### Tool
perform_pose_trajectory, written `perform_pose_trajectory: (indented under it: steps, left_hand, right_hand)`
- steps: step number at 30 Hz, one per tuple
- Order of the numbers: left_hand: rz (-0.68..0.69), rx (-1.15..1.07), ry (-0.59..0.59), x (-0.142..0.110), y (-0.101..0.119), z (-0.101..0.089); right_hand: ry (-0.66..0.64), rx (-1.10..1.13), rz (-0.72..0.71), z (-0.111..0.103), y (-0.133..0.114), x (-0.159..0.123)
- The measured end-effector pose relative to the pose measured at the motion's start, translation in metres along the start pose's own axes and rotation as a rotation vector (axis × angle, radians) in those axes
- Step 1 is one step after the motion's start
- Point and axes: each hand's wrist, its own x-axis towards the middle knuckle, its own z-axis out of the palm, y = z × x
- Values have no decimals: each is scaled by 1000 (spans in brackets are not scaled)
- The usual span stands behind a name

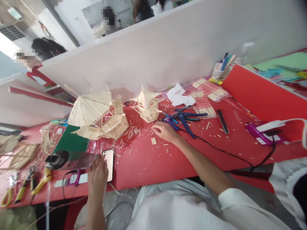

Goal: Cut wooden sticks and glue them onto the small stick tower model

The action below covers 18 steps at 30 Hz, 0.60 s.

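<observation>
My left hand (pixel 98 171) lies at the left edge of a smartphone (pixel 110 164), fingers extended and apart over its edge. A clear plastic bottle (pixel 83 160) lies just beyond that hand. My right hand (pixel 165 131) rests low over the table, fingers loosely bent, with nothing visible in them. Below its fingertips lies a small panel of joined sticks (pixel 153 141). A small wooden-stick pavilion model (pixel 146 105) stands just beyond the right hand. Blue-handled cutters (pixel 184 121) lie beside the right hand. A larger stick model (pixel 96 115) with a slatted roof stands left.
Stick offcuts (pixel 130 134) litter the red table (pixel 134 171). Bagged stick bundles (pixel 203 99), white tissue (pixel 179 95) and a black-handled knife-like tool (pixel 223 122) lie right. A purple power strip (pixel 265 133) trails a cable. Pliers (pixel 25 183) lie left. A white partition (pixel 168 51) borders the back.
</observation>
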Motion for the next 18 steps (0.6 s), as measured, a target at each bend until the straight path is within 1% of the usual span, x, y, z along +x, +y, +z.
perform_pose_trajectory:
  steps: [3,6,10,14,18]
  left_hand:
    - [-4,-48,23,-6,0,-2]
    - [-49,-131,41,-15,-7,-1]
    - [-87,-240,-37,-27,-22,2]
    - [-176,-335,-69,-36,-29,-3]
    - [-145,-362,-107,-38,-32,-7]
  right_hand:
    - [-6,-1,-1,1,0,0]
    - [-16,-4,5,1,-1,-1]
    - [-23,-4,4,1,0,-1]
    - [-20,-14,9,1,1,-2]
    - [-20,-2,1,0,-1,-3]
